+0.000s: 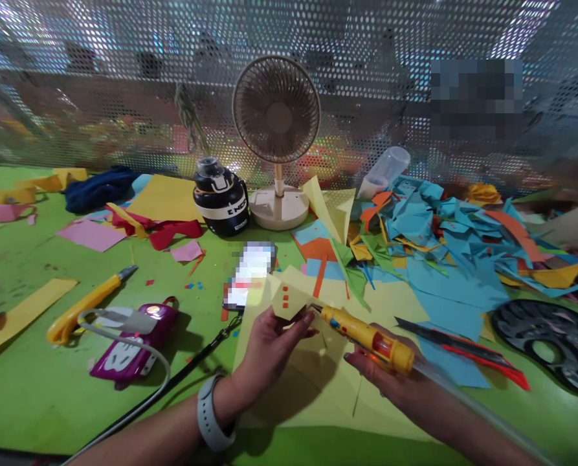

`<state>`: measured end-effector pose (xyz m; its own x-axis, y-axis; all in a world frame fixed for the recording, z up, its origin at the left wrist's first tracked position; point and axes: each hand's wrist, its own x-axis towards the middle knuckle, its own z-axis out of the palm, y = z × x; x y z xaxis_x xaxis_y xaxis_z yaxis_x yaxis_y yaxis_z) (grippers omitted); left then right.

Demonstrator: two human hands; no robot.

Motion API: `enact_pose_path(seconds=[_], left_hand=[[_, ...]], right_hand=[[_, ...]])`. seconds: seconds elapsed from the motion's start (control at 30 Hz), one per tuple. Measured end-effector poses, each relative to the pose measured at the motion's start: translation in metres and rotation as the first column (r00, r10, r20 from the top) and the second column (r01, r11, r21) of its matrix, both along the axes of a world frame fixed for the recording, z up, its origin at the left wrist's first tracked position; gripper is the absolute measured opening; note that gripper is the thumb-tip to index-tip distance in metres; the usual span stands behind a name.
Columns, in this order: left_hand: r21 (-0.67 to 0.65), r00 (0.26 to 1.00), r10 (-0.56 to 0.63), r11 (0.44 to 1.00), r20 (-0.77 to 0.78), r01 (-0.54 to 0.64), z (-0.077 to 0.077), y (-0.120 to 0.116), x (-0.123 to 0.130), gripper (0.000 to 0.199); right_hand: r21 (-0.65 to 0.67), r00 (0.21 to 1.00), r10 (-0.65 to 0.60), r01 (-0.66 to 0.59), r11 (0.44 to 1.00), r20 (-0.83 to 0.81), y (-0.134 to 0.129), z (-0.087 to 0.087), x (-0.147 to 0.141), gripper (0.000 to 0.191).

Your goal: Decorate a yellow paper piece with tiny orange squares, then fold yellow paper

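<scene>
Near the middle, my left hand (275, 343) pinches a small pale yellow folded paper piece (291, 296) with several small orange-red squares on it. My right hand (390, 372) is wrapped round a yellow glue gun (366, 336) with a small lit red light and a glue stick trailing from its back. The nozzle points left and is close to the edge of the paper piece; whether they touch I cannot tell. Under both hands lie large pale yellow sheets (312, 404) on the green table (31, 414).
A phone (250, 275), black bottle (221, 200) and fan (279, 210) stand or lie ahead. At left are a yellow cutter (87, 301) and purple power bank (136, 346) with a cable. At right: red-black cutter (468, 346), black palette (516, 323), blue paper pile (424, 207).
</scene>
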<state>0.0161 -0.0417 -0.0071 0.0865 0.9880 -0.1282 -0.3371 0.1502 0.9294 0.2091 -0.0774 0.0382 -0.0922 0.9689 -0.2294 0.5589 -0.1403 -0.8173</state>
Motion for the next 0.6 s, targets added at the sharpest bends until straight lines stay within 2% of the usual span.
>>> enact_pose_path(seconds=[0.2,0.3,0.37,0.47,0.53,0.6], left_hand=[[0.066,0.999,0.008,0.998,-0.050,-0.005,-0.001,0.001,-0.001,0.018],[0.017,0.999,0.047,0.999,-0.018,-0.047,0.004,0.003,-0.003,0.020],[-0.030,0.997,0.070,0.997,0.015,-0.069,0.006,0.004,-0.004,0.021],[-0.066,0.995,0.083,0.995,0.059,-0.079,0.009,0.006,-0.007,0.021],[-0.075,0.992,0.095,0.993,0.084,-0.088,0.011,0.007,-0.009,0.022],[-0.091,0.988,0.113,0.990,0.106,-0.103,0.014,0.009,-0.010,0.023]], right_hand=[[0.080,0.994,0.065,-0.071,0.994,0.083,0.002,0.009,0.001,0.029],[0.143,0.986,0.021,-0.045,0.989,0.163,-0.001,0.013,0.013,0.028],[0.194,0.965,-0.048,-0.003,0.981,0.257,-0.003,0.015,0.033,0.028],[0.296,0.860,-0.191,0.049,0.954,0.473,-0.006,0.014,0.083,0.026],[0.414,0.740,-0.347,0.102,0.904,0.576,-0.010,0.010,0.125,0.031],[0.415,0.608,-0.417,0.155,0.897,0.675,-0.016,0.004,0.168,0.033]])
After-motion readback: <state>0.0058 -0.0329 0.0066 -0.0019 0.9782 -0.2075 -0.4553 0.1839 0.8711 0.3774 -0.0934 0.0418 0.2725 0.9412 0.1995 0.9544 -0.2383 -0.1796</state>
